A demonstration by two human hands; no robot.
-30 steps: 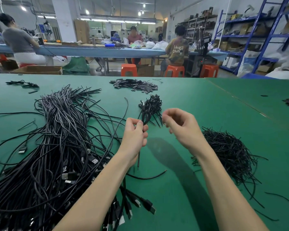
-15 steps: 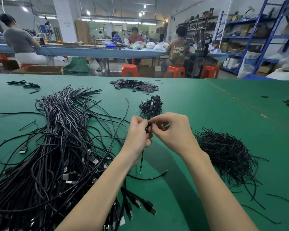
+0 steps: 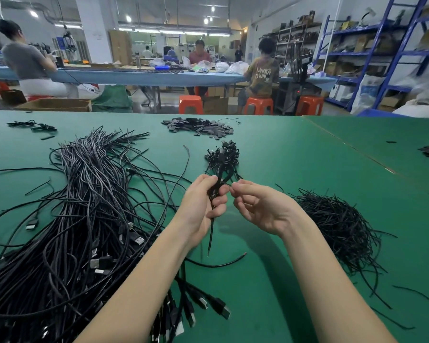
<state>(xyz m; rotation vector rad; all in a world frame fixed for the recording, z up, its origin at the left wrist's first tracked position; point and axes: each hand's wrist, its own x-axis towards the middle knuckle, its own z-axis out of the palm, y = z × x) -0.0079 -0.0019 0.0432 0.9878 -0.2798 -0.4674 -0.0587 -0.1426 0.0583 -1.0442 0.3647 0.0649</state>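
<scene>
One folded cable stands upright above the worktop, clenched in your left hand's grip. Your right hand is just right of it, fingers curled; whether they pinch anything, you cannot tell.

A thin black cable, folded into a loop, stands upright in the left hand above the table, its tail hanging straight down

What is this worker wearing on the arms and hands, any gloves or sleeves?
Both are bare: the left hand and right hand wear no gloves, and no rings show on the fingers in view. The wrists carry no watch or band. The forearms are uncovered to the picture's edge, so no sleeve shows.
</scene>
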